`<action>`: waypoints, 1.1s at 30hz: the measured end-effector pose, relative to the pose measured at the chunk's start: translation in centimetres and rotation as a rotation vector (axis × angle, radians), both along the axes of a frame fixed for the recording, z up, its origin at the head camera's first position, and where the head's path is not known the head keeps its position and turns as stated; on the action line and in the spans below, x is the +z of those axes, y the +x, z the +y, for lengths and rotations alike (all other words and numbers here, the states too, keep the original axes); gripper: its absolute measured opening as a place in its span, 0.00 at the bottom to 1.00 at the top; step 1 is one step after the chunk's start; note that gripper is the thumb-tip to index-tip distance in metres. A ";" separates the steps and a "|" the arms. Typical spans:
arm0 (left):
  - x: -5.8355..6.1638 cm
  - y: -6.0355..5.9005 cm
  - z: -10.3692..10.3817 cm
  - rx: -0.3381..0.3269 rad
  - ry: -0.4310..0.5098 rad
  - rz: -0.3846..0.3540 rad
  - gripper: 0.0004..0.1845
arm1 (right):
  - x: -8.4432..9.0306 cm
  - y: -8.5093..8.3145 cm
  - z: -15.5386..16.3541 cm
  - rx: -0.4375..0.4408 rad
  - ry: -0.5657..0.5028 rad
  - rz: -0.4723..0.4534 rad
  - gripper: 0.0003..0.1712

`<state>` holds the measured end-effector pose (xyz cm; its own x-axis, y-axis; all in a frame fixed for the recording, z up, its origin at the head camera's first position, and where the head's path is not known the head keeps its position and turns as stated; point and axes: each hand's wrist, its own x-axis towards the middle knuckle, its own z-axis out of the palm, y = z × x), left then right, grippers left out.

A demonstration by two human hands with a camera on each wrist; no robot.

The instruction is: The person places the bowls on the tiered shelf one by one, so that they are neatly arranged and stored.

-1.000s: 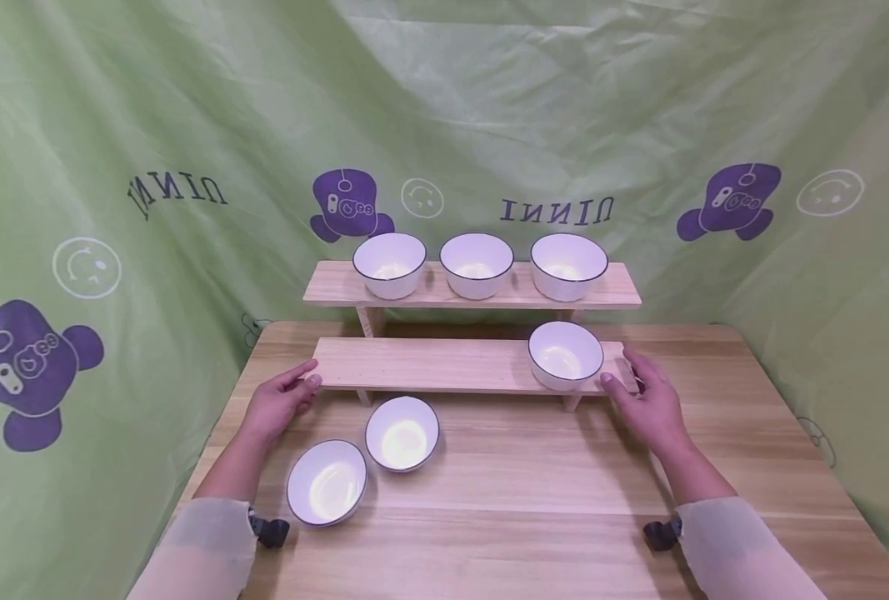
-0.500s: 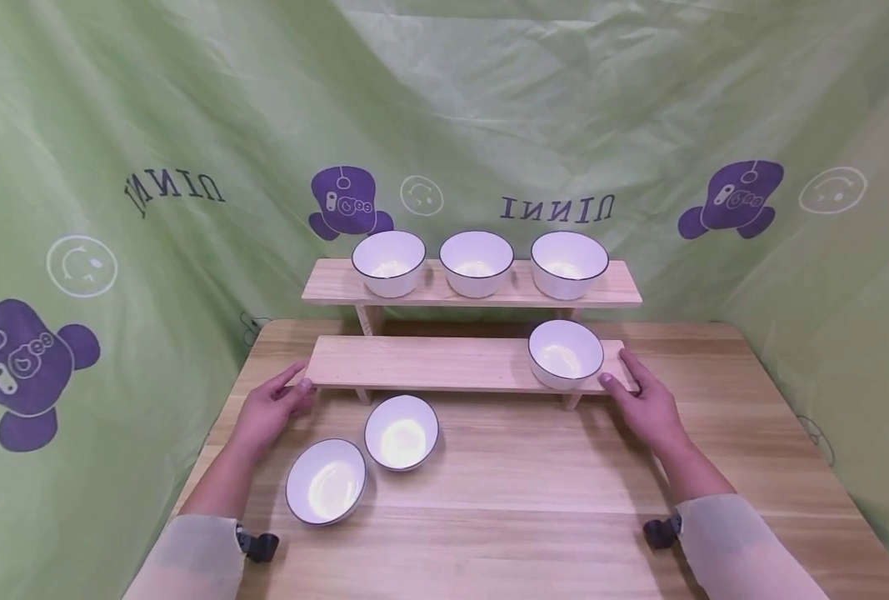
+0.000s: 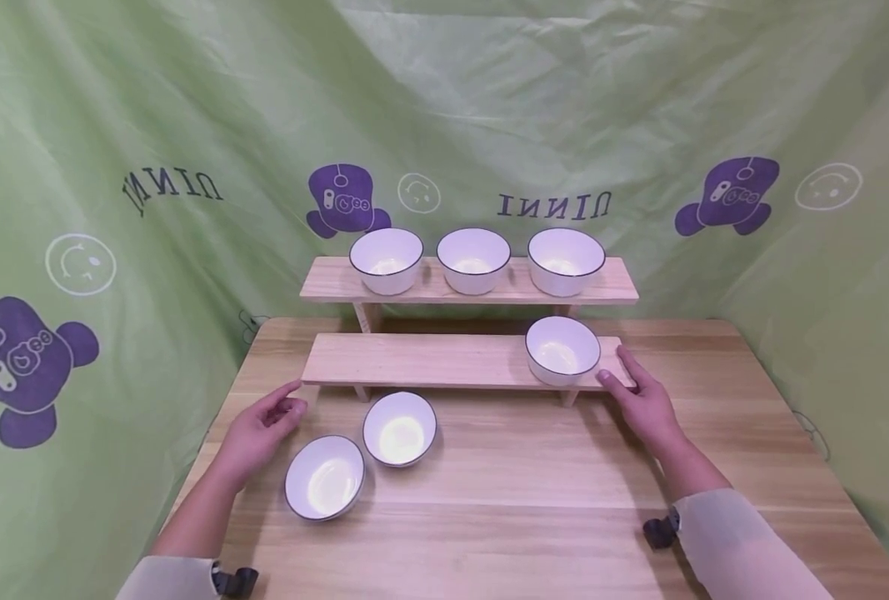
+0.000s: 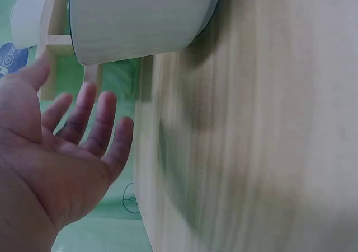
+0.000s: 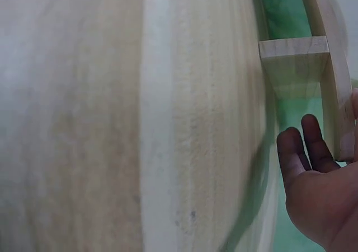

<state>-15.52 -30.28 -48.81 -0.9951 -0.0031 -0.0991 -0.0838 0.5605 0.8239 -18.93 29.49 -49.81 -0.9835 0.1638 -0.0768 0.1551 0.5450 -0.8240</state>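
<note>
A two-tier wooden shelf (image 3: 414, 360) stands at the back of the table. At the right end of its lower board, my right hand (image 3: 648, 412) grips the corner, thumb at the front edge and fingers under the board in the right wrist view. My left hand (image 3: 255, 435) is just off the board's left front corner, fingers relaxed and holding nothing; the left wrist view shows them spread. One white bowl (image 3: 562, 352) with a dark rim sits on the lower board, near the right hand. Two similar bowls, a nearer one (image 3: 326, 479) and a farther one (image 3: 401, 429), stand on the table beside the left hand.
On the upper board is a row of three white bowls: left (image 3: 387, 265), middle (image 3: 474, 262) and right (image 3: 566, 263). Green printed cloth (image 3: 444, 108) hangs behind and at both sides of the wooden table (image 3: 534, 508).
My left hand has let go of the lower board's left end and drawn back toward me and to the left. The right hand stays at the right end. The bowls have not moved.
</note>
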 end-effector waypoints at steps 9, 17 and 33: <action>-0.1 3.0 0.7 -0.247 0.084 0.070 0.34 | 0.1 0.0 0.1 0.000 0.003 0.010 0.47; -0.7 5.2 1.2 -0.367 -0.134 0.157 0.53 | 0.0 0.0 0.2 0.005 -0.036 0.003 0.48; -1.7 6.7 1.4 -0.377 -0.210 0.151 0.73 | -0.6 0.0 0.1 -0.004 -0.094 0.002 0.48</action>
